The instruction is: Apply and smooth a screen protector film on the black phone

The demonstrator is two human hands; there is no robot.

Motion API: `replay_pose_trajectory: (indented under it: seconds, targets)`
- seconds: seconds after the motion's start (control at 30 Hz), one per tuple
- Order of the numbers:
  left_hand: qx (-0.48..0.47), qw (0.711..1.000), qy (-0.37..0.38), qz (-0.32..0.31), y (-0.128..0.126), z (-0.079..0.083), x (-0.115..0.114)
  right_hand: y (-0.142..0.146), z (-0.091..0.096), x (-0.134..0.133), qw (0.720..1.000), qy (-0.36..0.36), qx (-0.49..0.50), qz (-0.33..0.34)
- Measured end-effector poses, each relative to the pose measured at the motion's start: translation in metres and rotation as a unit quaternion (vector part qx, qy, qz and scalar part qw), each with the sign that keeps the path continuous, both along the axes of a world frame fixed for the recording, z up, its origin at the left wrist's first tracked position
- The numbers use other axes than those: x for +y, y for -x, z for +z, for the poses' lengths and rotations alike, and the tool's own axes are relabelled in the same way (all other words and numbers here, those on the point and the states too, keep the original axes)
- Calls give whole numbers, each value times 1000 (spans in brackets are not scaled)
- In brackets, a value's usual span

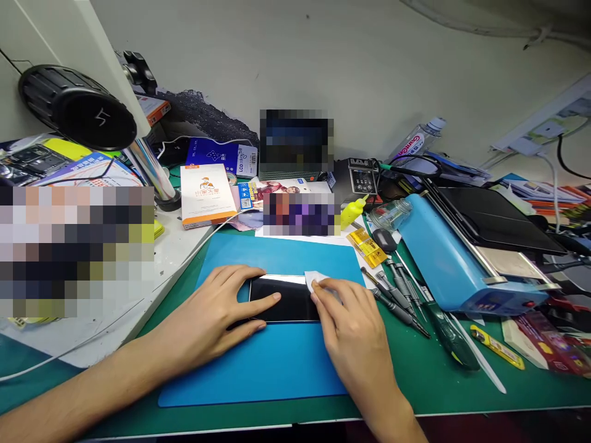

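A smartphone (286,304) with a dark, glossy screen lies flat and sideways on a blue mat (258,369). My left hand (226,303) grips its left end, the thumb by the near edge, another finger by the far edge and one finger stretched across the glass. Pinched in my right hand (353,314) is a white wipe (312,277), pressed at the phone's far right corner. My right fingers cover that end of the phone, and part of the wipe is hidden under them.
Right of the mat lie several screwdrivers (399,301), a green-handled tool (450,335) and a yellow cutter (497,346). A blue machine (438,258) stands beyond them. A yellow bottle (353,212) and a white box (207,195) sit behind the mat. A white stand base (152,307) is at left.
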State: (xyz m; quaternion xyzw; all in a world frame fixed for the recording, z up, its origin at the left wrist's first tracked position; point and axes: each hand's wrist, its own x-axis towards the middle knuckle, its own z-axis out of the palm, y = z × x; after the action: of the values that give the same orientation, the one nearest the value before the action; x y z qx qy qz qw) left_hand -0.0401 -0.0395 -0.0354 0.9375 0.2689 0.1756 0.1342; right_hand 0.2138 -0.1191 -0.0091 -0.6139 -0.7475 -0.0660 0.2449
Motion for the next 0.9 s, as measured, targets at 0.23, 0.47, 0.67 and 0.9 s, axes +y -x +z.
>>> replay_pose_trajectory:
  seconds: [0.23,0.47,0.67,0.9]
  targets:
    - [-2,1000,7,0,-2,1,0,-12,0,-26,1000,-13,14,2]
    - [3,1000,7,2,-2,2,0,4,-6,-36,999,-30,6,40]
    - [9,1000,7,1,-1,2,-1,1,-3,-38,998,-19,-31,52]
    - [3,1000,9,-2,-1,2,0,-2,-5,-34,991,-33,-66,113]
